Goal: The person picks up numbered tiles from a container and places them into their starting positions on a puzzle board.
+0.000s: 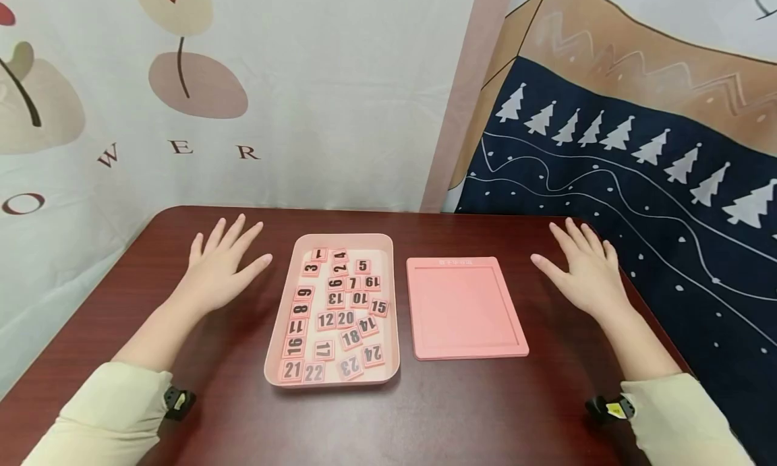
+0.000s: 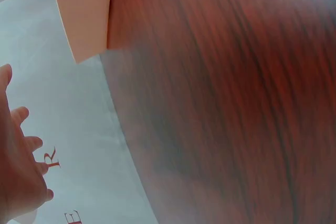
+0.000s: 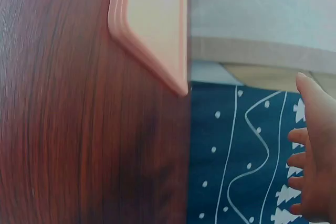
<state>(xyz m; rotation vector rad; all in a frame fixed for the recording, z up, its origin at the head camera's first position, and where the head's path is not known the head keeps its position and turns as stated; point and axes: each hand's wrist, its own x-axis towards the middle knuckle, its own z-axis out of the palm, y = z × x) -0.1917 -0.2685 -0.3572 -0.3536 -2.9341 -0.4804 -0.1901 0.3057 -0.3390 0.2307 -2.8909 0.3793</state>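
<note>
My left hand [image 1: 220, 269] lies over the left side of the table with its fingers spread and nothing in it. To its right is a pink tray [image 1: 271, 355] of loose number tiles [image 1: 326, 319], lying at mixed angles, some turned sideways or upside down. A square pink board [image 1: 464, 311] with a raised border lies flat beside the tray. Right of the board my right hand [image 1: 585, 277] is held out, fingers extended, touching neither object. The left wrist view shows the tray's side [image 2: 84, 14]; the right wrist view shows a corner of the board [image 3: 152, 30].
A dark red-brown wooden table [image 1: 461, 412] carries both objects. Behind it hangs a pale printed curtain [image 1: 340, 115], and a dark blue cloth with white trees [image 1: 607, 176] hangs along the back right. Each wrist wears a black strap [image 1: 180, 402].
</note>
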